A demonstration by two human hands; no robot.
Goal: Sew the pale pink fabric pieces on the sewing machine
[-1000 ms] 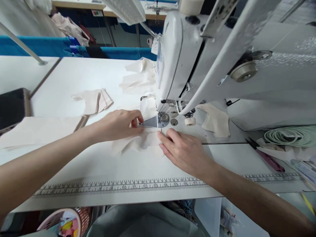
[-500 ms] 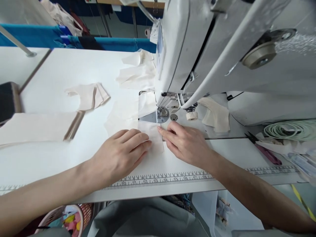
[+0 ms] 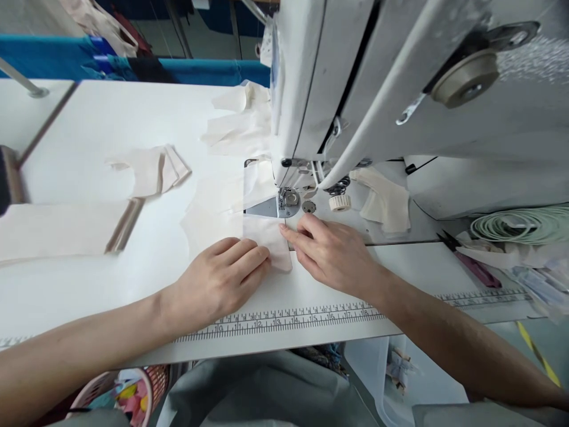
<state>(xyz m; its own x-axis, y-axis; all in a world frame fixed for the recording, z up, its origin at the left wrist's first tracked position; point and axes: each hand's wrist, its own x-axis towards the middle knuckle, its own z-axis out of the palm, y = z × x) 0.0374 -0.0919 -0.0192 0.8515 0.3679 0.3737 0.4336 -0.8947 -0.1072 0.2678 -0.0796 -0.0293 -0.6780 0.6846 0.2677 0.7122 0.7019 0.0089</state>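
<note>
"What does the white counter [image 3: 93,127] hold?"

"The left hand [image 3: 222,276] lies over a sheer pale cloth [image 3: 280,252]; I can't tell whether it pinches it. The right hand [image 3: 329,255] is loosely spread, index fingertip at the cloth's right edge."

"Where's the cloth?"

"Just below the sewing machine's [image 3: 296,89] metal plate [image 3: 265,208]."

"Further out?"

"Cut pieces [image 3: 146,169] on the left, snips [image 3: 480,270] on the right."

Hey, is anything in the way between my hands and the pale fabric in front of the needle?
Nothing visible: your left hand lies over the pale fabric, and your right hand has a fingertip at its right edge. The snips lie off to the right.
</note>
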